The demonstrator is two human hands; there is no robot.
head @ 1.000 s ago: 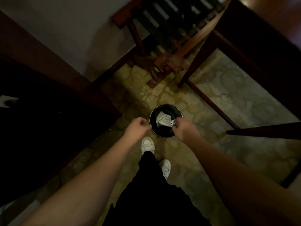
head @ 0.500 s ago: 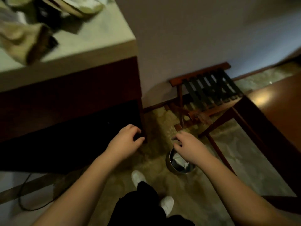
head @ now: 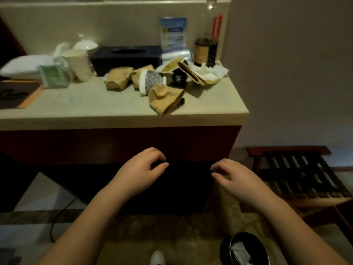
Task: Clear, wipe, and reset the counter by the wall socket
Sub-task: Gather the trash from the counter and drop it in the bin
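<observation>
Head view shows two empty hands, left hand and right hand, fingers loosely curled below the counter. One tissue box, one upright paper cup and one bin are visible.

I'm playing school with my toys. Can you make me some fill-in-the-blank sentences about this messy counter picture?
1. The dark tissue box sits on the ____.
2. The round black bin stands on the ____.
3. The left hand and the right hand are holding ____.
4. The crumpled brown paper bag lies near the counter's ____ edge.

Missing words: counter; floor; nothing; front
</observation>
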